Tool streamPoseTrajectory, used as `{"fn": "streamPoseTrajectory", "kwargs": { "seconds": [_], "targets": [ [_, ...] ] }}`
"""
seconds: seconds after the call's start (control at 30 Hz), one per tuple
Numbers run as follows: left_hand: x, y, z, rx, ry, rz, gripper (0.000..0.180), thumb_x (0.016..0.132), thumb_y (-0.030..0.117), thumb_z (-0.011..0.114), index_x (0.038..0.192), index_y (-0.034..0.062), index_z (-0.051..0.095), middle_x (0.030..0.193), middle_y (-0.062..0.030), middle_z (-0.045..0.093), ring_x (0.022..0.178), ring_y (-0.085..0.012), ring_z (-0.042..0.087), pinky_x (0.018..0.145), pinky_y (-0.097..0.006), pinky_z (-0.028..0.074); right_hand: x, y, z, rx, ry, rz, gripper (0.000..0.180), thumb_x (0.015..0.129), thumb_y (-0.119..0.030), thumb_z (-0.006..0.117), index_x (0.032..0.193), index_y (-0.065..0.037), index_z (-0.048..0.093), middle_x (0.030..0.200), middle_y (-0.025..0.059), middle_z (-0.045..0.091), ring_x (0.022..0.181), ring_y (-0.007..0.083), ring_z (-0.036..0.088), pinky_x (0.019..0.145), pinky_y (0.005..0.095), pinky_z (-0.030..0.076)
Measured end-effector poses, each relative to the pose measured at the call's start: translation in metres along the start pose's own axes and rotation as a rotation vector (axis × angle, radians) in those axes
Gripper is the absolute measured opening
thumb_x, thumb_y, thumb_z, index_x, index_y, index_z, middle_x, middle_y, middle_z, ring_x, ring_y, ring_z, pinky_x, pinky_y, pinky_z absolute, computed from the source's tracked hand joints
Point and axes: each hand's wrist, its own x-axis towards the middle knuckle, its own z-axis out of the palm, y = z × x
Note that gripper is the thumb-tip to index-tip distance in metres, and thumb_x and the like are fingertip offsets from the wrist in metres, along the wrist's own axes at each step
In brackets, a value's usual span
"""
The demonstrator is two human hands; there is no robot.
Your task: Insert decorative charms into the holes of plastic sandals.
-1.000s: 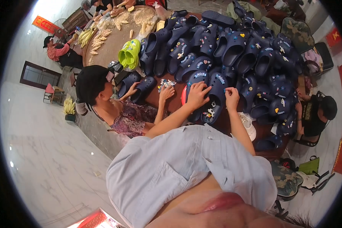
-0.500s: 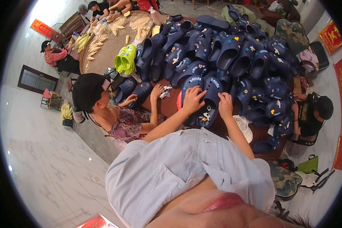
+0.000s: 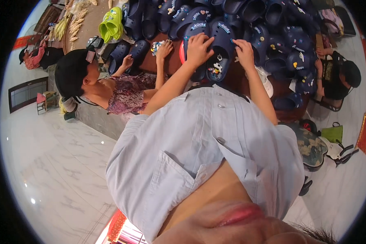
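Resting across two navy clogs set side by side, the left hand (image 3: 199,51) has its fingers bent and spread over the left clog (image 3: 197,28); how firmly it grips cannot be told. The right hand (image 3: 244,51) is at the outer edge of the right clog (image 3: 222,40), its fingertips beside a small blue charm (image 3: 232,41); whether they pinch it is too small to tell. Other charms (image 3: 217,67) lie in the right clog's open heel end. Both clogs point away from the person on a brown table (image 3: 236,77). A white clog (image 3: 267,85) sits partly behind the right forearm. More navy clogs (image 3: 274,12) crowd the far and right sides. At left, a co-worker's hand (image 3: 164,49) rests by small pieces (image 3: 155,48), and green clogs (image 3: 111,24) lie farther off.
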Motion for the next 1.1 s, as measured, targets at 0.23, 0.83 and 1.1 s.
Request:
{"fn": "streamPoseTrajectory", "kwargs": {
  "seconds": [0.23,0.83,1.1],
  "targets": [
    [-0.002,0.005,0.001,-0.003,0.029,0.015,0.047,0.064,0.021,0.074,0.110,0.0142,0.069,0.104,-0.0059,0.062,0.115,-0.0267,0.055,0.097,-0.044,0.038,-0.010,0.001,0.004,-0.022,0.010,0.023,0.036,0.081,0.001,0.056,0.112,-0.009,0.071,0.111,0.0104,0.062,0.108,0.0305,0.052,0.099,0.0389,0.041],
    [-0.004,0.007,0.004,-0.026,0.034,-0.006,0.051,0.062,0.017,0.074,0.112,0.0126,0.068,0.105,-0.0073,0.060,0.114,-0.0275,0.056,0.095,-0.045,0.040,0.009,-0.033,-0.001,-0.441,-0.151,-0.273,0.016,0.083,-0.004,0.058,0.094,0.002,0.067,0.108,0.0128,0.058,0.110,0.0329,0.050,0.090,0.0420,0.044],
    [-0.004,0.007,0.003,-0.012,0.027,-0.004,0.050,0.063,0.019,0.074,0.113,0.0120,0.067,0.107,-0.0078,0.060,0.116,-0.0273,0.054,0.097,-0.046,0.039,0.005,-0.044,0.007,-0.491,-0.161,-0.135,0.018,0.085,-0.001,0.051,0.098,0.006,0.062,0.111,0.0150,0.057,0.109,0.0331,0.051,0.091,0.0416,0.045]
  ]
}}
